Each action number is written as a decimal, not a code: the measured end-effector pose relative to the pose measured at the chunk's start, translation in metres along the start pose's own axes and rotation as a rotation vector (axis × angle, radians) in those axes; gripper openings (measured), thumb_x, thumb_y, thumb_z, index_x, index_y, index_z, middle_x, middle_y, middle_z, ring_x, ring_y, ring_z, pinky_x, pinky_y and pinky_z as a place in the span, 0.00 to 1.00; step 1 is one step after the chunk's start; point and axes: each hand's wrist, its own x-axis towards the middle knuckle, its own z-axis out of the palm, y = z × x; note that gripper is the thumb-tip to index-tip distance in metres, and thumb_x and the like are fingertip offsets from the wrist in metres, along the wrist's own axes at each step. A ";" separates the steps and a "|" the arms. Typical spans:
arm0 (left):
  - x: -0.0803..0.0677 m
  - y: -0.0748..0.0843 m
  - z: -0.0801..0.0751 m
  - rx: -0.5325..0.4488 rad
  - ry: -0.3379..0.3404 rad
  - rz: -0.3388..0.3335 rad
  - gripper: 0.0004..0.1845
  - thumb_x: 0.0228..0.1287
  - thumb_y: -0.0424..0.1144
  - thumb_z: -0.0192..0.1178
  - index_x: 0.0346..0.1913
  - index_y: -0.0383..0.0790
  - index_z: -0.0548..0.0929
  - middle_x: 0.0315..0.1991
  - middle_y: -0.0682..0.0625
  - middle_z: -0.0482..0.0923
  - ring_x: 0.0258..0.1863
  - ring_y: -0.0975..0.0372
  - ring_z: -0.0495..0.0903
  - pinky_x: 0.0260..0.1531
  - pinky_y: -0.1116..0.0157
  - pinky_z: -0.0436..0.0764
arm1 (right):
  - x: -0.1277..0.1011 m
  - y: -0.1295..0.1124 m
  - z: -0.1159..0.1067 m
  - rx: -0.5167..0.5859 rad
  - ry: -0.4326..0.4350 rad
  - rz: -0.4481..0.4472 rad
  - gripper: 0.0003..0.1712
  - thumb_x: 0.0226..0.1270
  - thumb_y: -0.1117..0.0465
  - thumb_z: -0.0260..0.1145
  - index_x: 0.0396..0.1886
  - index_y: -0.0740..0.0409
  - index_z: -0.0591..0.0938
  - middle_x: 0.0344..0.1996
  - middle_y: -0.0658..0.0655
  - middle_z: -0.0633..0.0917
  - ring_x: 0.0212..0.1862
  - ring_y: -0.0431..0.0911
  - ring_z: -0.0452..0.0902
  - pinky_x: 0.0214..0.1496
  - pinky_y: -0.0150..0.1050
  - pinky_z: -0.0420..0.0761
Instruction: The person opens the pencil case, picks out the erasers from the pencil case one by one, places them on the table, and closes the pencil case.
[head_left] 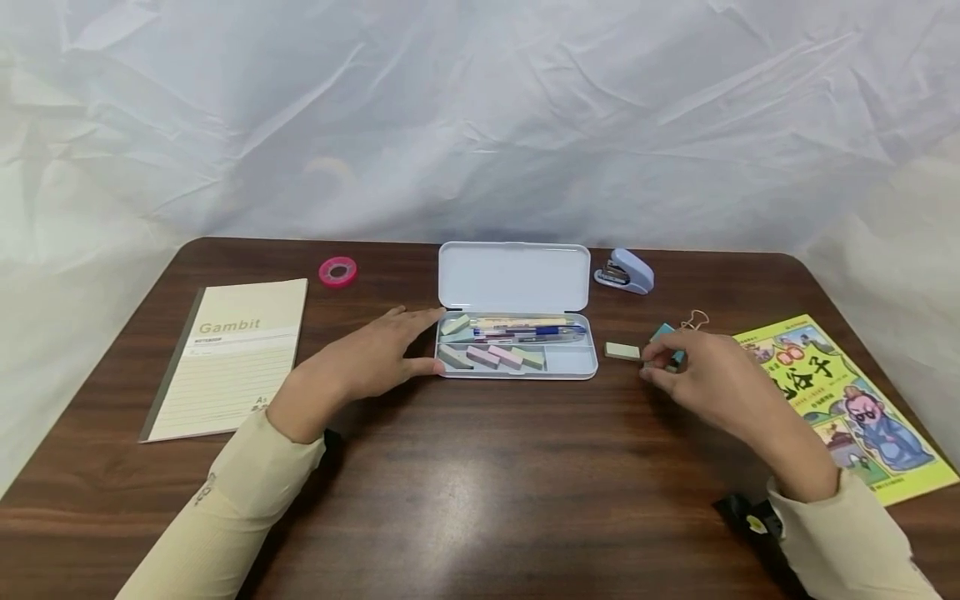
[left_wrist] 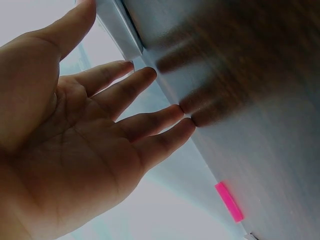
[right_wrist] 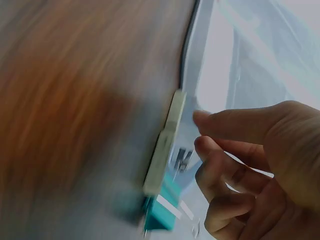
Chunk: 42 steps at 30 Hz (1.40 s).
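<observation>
- Head view: eraser [head_left: 622, 351] just right of pencil case [head_left: 572, 362], long axis left-right.
- Right hand [head_left: 712, 379] nearer, fingers narrow, holding nothing.
- Left hand [head_left: 367, 354] spread at case's left edge.

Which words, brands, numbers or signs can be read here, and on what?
"Gambit": the notebook.
"NOTEBOOK": the notebook, below "Gambit".
"A", then an unclear character: the notebook's lower right corner.
"谷子": the yellow book; the character before is partly hidden by the right hand.
Too small or blurred: other print on both covers, lettering on the left sleeve.
</observation>
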 end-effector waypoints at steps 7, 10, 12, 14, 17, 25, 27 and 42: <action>0.004 0.006 -0.001 0.015 -0.012 -0.023 0.50 0.81 0.67 0.67 0.95 0.55 0.58 0.93 0.46 0.61 0.94 0.33 0.51 0.93 0.34 0.57 | 0.006 -0.024 0.005 0.109 0.054 -0.075 0.09 0.76 0.60 0.81 0.51 0.54 0.95 0.41 0.54 0.93 0.35 0.43 0.77 0.35 0.34 0.73; 0.011 -0.003 0.005 0.026 -0.005 -0.030 0.51 0.80 0.67 0.68 0.95 0.56 0.58 0.94 0.49 0.61 0.95 0.36 0.52 0.94 0.37 0.56 | 0.010 -0.034 0.008 0.158 0.059 -0.097 0.11 0.78 0.61 0.80 0.55 0.53 0.96 0.46 0.56 0.94 0.35 0.44 0.77 0.33 0.34 0.74; 0.014 -0.007 0.009 0.031 0.001 -0.023 0.51 0.80 0.68 0.67 0.95 0.57 0.58 0.94 0.50 0.61 0.95 0.37 0.52 0.94 0.38 0.56 | 0.014 -0.041 0.011 0.195 0.051 -0.103 0.12 0.79 0.61 0.79 0.58 0.53 0.96 0.50 0.56 0.94 0.35 0.44 0.78 0.32 0.34 0.75; 0.015 -0.009 0.011 0.033 0.002 -0.011 0.50 0.81 0.68 0.66 0.95 0.56 0.58 0.94 0.49 0.61 0.95 0.37 0.52 0.94 0.37 0.55 | 0.018 -0.047 0.015 0.228 0.031 -0.099 0.14 0.80 0.61 0.78 0.60 0.52 0.96 0.52 0.57 0.94 0.33 0.45 0.77 0.31 0.35 0.75; 0.017 -0.011 0.014 0.035 0.005 -0.005 0.50 0.81 0.69 0.65 0.95 0.57 0.57 0.94 0.50 0.61 0.95 0.37 0.52 0.94 0.38 0.54 | 0.024 -0.056 0.021 0.264 -0.010 -0.085 0.15 0.81 0.60 0.77 0.63 0.52 0.95 0.55 0.59 0.94 0.30 0.45 0.74 0.30 0.36 0.74; 0.018 -0.009 0.014 0.078 0.000 -0.014 0.51 0.80 0.71 0.64 0.95 0.57 0.56 0.94 0.50 0.61 0.95 0.38 0.53 0.95 0.39 0.55 | 0.035 -0.076 0.035 0.282 -0.050 -0.095 0.17 0.79 0.62 0.78 0.64 0.51 0.95 0.63 0.62 0.93 0.29 0.45 0.73 0.30 0.37 0.72; 0.019 -0.011 0.015 0.085 0.001 -0.019 0.51 0.80 0.72 0.64 0.95 0.58 0.56 0.94 0.51 0.61 0.95 0.38 0.53 0.94 0.39 0.56 | 0.037 -0.080 0.037 0.279 -0.049 -0.105 0.16 0.79 0.62 0.77 0.62 0.52 0.96 0.63 0.62 0.93 0.28 0.44 0.72 0.31 0.37 0.72; 0.002 0.006 0.000 0.032 -0.003 -0.011 0.50 0.82 0.65 0.66 0.94 0.49 0.59 0.93 0.42 0.62 0.93 0.32 0.53 0.93 0.34 0.55 | 0.046 -0.094 0.048 0.204 -0.088 -0.114 0.13 0.80 0.64 0.74 0.57 0.53 0.97 0.62 0.63 0.93 0.27 0.43 0.70 0.32 0.39 0.70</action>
